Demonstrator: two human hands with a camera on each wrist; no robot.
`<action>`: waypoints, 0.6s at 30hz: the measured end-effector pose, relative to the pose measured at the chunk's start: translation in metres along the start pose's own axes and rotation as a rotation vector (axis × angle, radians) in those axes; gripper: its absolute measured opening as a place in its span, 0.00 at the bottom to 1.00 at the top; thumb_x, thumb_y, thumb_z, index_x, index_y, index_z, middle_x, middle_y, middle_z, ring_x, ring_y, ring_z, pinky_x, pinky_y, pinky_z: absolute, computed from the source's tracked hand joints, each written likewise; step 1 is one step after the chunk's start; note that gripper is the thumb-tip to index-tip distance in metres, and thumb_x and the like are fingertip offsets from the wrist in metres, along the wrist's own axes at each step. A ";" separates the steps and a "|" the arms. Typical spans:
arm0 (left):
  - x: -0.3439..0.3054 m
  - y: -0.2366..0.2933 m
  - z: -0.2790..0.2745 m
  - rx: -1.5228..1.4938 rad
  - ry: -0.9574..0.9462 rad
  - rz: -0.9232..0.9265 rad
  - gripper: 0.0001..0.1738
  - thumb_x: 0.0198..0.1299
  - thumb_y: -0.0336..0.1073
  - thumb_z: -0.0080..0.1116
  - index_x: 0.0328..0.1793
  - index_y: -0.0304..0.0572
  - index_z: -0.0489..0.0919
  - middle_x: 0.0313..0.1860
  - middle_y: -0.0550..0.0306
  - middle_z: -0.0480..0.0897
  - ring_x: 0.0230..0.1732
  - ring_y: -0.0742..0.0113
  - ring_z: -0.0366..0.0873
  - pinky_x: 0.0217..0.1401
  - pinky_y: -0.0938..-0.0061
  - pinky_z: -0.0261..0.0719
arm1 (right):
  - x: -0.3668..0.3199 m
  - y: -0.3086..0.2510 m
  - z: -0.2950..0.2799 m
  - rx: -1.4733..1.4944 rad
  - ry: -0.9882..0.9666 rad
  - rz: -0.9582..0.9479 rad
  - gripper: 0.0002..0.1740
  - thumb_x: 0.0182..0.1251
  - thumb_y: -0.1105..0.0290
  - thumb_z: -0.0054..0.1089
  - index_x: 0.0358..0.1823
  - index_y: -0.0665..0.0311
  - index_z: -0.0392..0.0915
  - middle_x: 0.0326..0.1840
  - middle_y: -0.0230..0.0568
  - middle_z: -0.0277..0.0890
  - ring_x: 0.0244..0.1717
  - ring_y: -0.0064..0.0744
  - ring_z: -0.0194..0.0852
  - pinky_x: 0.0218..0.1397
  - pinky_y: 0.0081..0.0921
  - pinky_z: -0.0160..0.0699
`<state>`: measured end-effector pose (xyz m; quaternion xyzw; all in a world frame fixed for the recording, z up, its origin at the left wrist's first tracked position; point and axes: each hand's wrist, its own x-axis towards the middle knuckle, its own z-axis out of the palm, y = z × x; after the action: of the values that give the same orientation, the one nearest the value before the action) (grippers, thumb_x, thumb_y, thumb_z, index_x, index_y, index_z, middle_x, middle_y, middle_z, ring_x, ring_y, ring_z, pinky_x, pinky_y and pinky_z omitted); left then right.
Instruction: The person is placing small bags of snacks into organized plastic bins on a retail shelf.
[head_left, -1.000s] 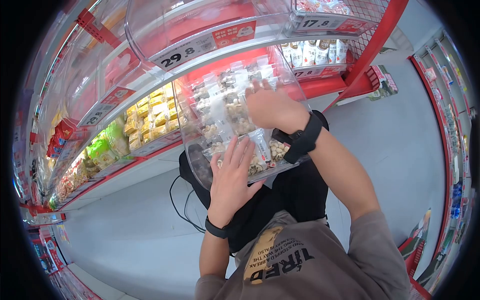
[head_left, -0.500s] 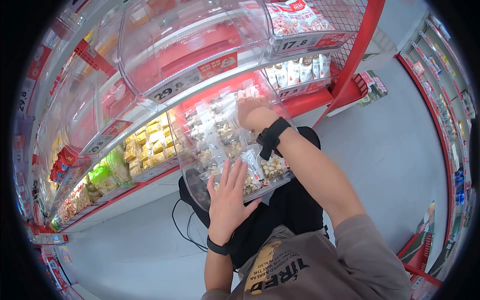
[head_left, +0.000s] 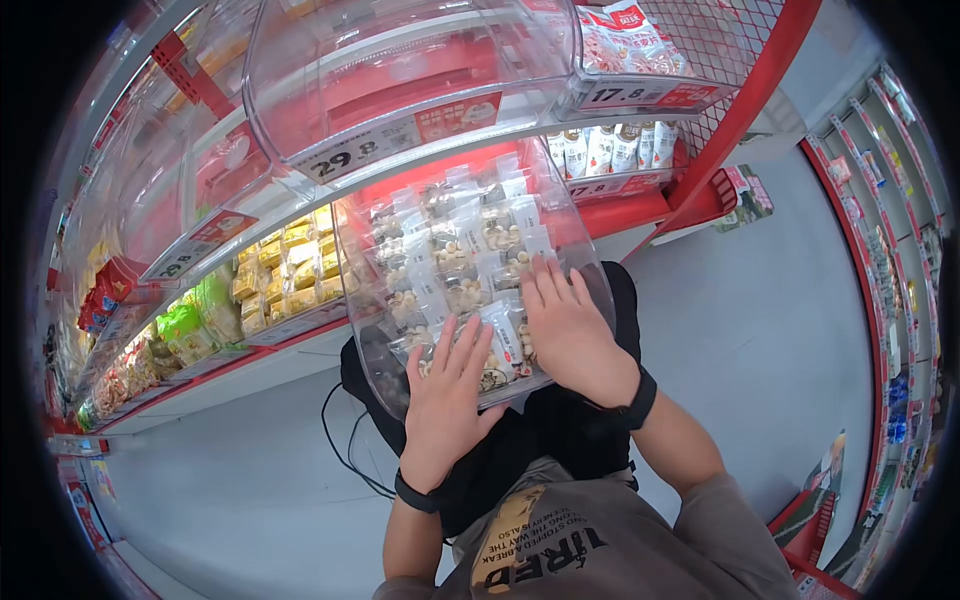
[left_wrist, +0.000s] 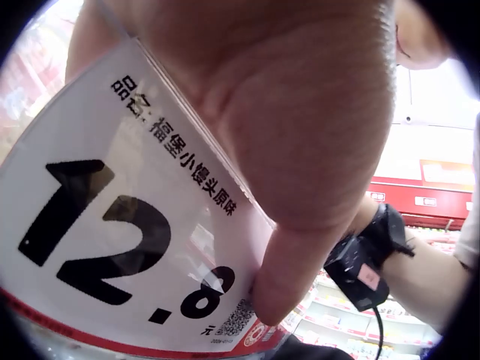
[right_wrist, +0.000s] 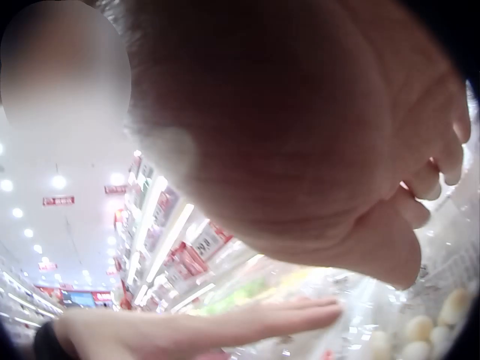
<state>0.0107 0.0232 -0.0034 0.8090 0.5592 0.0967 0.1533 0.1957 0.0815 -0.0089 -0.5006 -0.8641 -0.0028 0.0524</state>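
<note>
A clear plastic bin (head_left: 372,352), pulled out from the shelf over the person's knees, holds rows of small clear packets (head_left: 465,255) with pale round pieces inside. My left hand (head_left: 447,405) lies over the bin's front left edge, its straight fingers on the front packets. In the left wrist view, its thumb is beside the price card (left_wrist: 112,225) reading 12.8. On the right side, my right hand (head_left: 575,335) rests with extended fingers on the packets near the bin's right wall. Pale round pieces (right_wrist: 420,330) show beneath it in the right wrist view.
Above the bin hangs a clear shelf drawer (head_left: 400,90) with a 29.8 label. Yellow-wrapped packets (head_left: 290,265) sit in the bin to the left. A red shelf post (head_left: 745,110) stands at right, with white pouches (head_left: 610,150) beside it. A black cable (head_left: 345,450) hangs at left.
My right hand has drawn back from the far right packets to the near right ones. The left hand stays at the bin's front edge. The head view has shifted slightly.
</note>
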 end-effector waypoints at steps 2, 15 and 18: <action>-0.001 0.000 -0.002 -0.015 -0.003 -0.002 0.55 0.40 0.46 0.75 0.77 0.50 0.59 0.77 0.58 0.59 0.79 0.56 0.50 0.75 0.48 0.47 | -0.014 -0.004 -0.018 0.031 -0.060 -0.019 0.33 0.58 0.69 0.54 0.64 0.82 0.63 0.71 0.69 0.57 0.73 0.59 0.56 0.74 0.50 0.52; -0.022 0.005 -0.009 -0.157 0.205 0.064 0.33 0.45 0.32 0.71 0.61 0.43 0.74 0.60 0.52 0.74 0.62 0.54 0.70 0.63 0.58 0.64 | -0.038 -0.005 -0.048 0.428 -0.034 -0.162 0.29 0.59 0.72 0.59 0.62 0.76 0.66 0.70 0.59 0.60 0.74 0.52 0.54 0.73 0.43 0.54; -0.040 0.003 -0.003 -0.132 0.288 0.037 0.21 0.46 0.27 0.68 0.50 0.40 0.78 0.46 0.55 0.78 0.48 0.56 0.75 0.51 0.63 0.70 | -0.058 -0.003 -0.045 0.481 -0.078 -0.237 0.29 0.57 0.74 0.62 0.61 0.70 0.69 0.62 0.50 0.69 0.66 0.46 0.65 0.67 0.40 0.62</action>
<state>-0.0019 -0.0146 0.0016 0.7850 0.5530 0.2511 0.1224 0.2257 0.0277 0.0303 -0.3688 -0.8939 0.2155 0.1360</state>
